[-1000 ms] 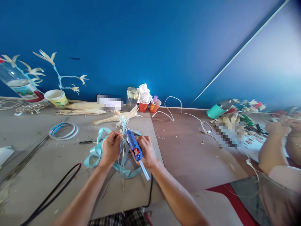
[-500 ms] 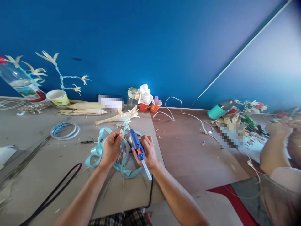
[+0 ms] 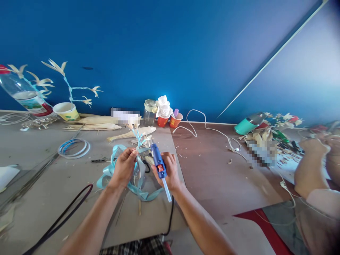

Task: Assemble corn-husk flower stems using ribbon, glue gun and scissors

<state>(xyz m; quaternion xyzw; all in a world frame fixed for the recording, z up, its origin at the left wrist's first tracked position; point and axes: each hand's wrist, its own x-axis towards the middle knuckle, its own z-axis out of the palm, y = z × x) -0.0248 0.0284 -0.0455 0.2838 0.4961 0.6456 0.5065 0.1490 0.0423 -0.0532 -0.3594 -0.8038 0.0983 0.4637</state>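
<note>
My right hand is wrapped round a blue hot glue gun, its nozzle pointing up and away from me and a clear glue stick poking out of its back end. Between the pinched fingers of my left hand is the lower part of a husk flower stem, wound in light blue and topped with pale petals. The nozzle is just right of the stem; a small gap seems to lie between them. Loops of light blue ribbon lie under and around both hands, partly hidden by them.
Finished flower stems stand in a yellow paper cup near a large bottle. Dried husks, a glass jar and red cups line the wall. A ribbon roll lies left. Another person's arm is at right.
The glue gun has shifted slightly right, away from the stem. The flower stem has tilted left, and more of its blue-wrapped branches show.
</note>
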